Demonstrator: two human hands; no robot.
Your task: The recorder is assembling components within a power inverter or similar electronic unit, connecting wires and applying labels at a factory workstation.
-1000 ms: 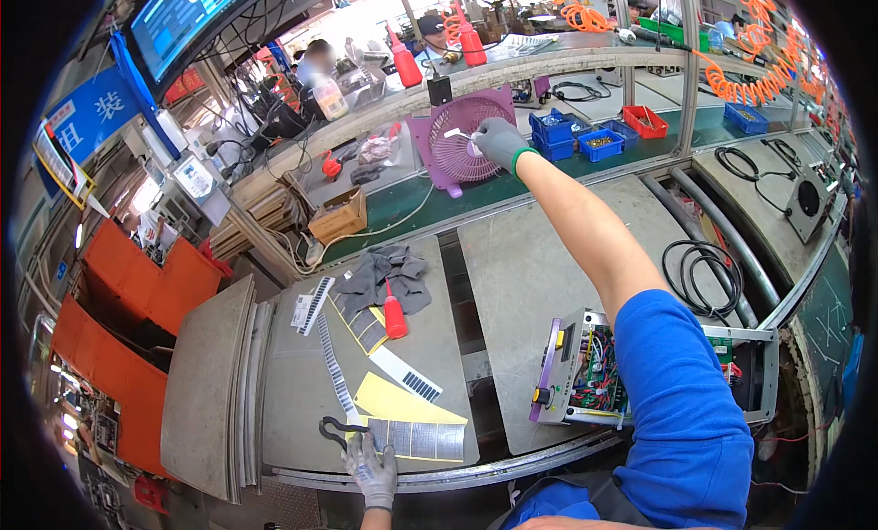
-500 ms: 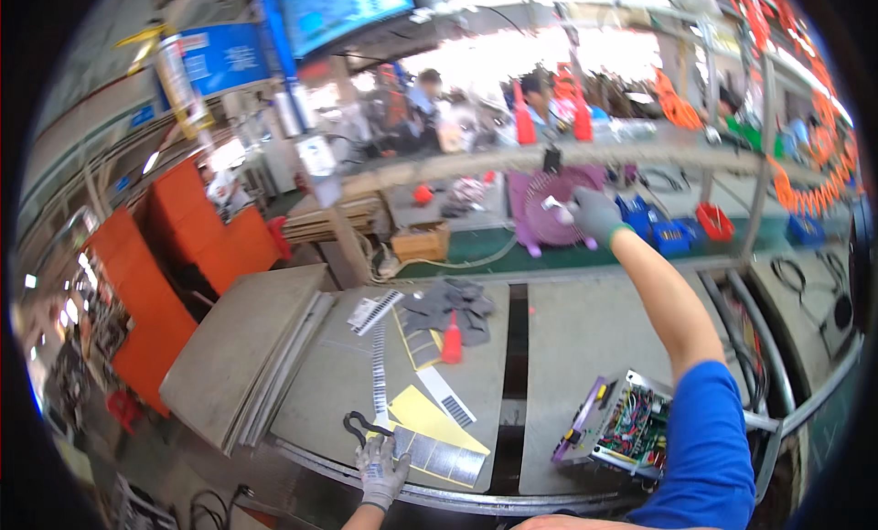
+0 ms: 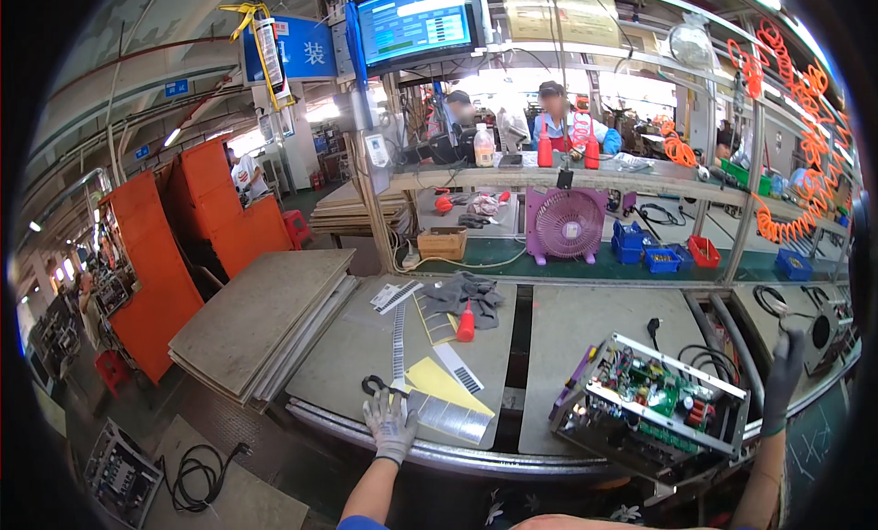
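Half a second earlier the right hand [image 3: 785,370] had been stretched far up to the purple fan [image 3: 566,224] at the back of the bench; it had since pulled back to the lower right of the frame, raised beside the open metal chassis [image 3: 651,404] with its green circuit board, fingers loosely spread and grasping nothing. It stood just right of the chassis, apart from it. The fan now sat untouched in the upper middle, beyond the grey work mat [image 3: 594,333].

Gloved as before, the left hand [image 3: 390,427] had stayed at the lower centre, resting flat with fingers open on the near edge of the grey mat, its fingertips touching the black scissors [image 3: 375,384] and the label sheets [image 3: 448,416] next to the yellow sheet [image 3: 437,382]. It gripped none of them. A red squeeze bottle [image 3: 465,321] lay farther up by a dark cloth [image 3: 465,295].

The view itself had swung upward, bringing in the monitor [image 3: 416,21] at the top.
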